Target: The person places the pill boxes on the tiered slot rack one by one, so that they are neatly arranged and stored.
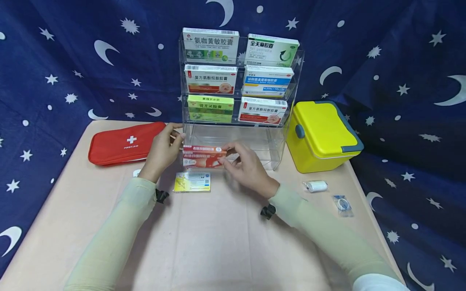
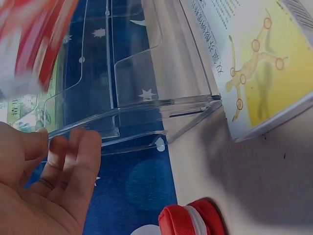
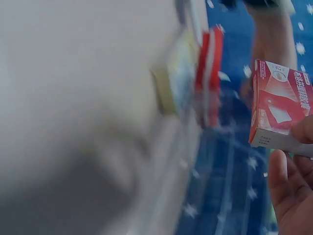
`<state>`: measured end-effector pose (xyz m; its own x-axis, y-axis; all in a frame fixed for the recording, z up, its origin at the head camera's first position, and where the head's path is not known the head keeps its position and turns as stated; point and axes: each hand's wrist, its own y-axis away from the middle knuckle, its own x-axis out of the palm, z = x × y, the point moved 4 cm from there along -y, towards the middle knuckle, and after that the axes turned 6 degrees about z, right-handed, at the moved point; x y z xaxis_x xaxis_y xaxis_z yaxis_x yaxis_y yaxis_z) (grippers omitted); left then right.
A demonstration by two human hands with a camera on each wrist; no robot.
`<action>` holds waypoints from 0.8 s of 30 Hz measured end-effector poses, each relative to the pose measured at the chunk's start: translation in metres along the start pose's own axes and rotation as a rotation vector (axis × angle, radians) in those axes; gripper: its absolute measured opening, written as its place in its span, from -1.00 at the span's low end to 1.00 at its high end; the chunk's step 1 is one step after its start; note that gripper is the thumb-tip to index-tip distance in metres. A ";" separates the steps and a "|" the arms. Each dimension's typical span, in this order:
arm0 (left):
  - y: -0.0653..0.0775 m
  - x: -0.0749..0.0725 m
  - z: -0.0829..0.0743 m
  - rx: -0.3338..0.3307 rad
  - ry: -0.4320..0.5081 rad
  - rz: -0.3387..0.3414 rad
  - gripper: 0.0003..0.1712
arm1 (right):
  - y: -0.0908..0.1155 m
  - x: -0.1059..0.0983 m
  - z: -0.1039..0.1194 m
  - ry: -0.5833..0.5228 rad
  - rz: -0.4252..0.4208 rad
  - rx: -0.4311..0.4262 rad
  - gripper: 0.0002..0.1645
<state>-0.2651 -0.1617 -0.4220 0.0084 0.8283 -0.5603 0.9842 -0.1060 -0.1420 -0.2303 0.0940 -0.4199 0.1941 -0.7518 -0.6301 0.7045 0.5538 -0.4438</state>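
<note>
My right hand [image 1: 247, 167] pinches the right end of a red-and-white medicine box [image 1: 204, 159], thumb in front. The box is at the lowest tier of a clear acrylic display rack [image 1: 240, 133], on its left side. In the right wrist view the same medicine box [image 3: 281, 100] shows its printed front above the thumb. At the rack's left side, my left hand [image 1: 164, 147] grips the edge; in the left wrist view, thumb and fingers meet at the clear rim. A yellow-and-white medicine box [image 1: 192, 182] lies on the table just in front of the rack.
Upper tiers hold several boxes, among them a green medicine box [image 1: 210, 109]. Left of the rack lies a red first-aid pouch [image 1: 120, 143]. To the right are a yellow case [image 1: 320, 129], a white roll [image 1: 316, 186] and a small clear packet [image 1: 343, 205].
</note>
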 end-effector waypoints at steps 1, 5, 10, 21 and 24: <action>0.000 0.000 0.000 -0.003 0.006 0.000 -0.55 | -0.008 -0.007 -0.002 0.007 -0.020 0.005 -0.64; -0.001 0.001 -0.001 -0.006 0.021 0.004 -0.55 | -0.036 -0.028 -0.010 0.045 -0.083 0.014 -0.64; -0.001 0.002 -0.001 -0.006 0.035 0.010 -0.55 | -0.054 -0.041 -0.015 0.079 -0.140 -0.004 -0.65; 0.000 0.001 0.001 -0.010 0.045 0.001 -0.56 | -0.057 -0.025 -0.028 0.226 -0.056 0.013 -0.67; -0.001 0.001 0.002 -0.017 0.046 0.004 -0.56 | -0.056 -0.019 -0.032 0.256 -0.033 0.017 -0.66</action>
<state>-0.2661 -0.1620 -0.4246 0.0204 0.8522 -0.5229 0.9869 -0.1009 -0.1259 -0.2949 0.0890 -0.4030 -0.0067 -0.6529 -0.7574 0.7193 0.5230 -0.4573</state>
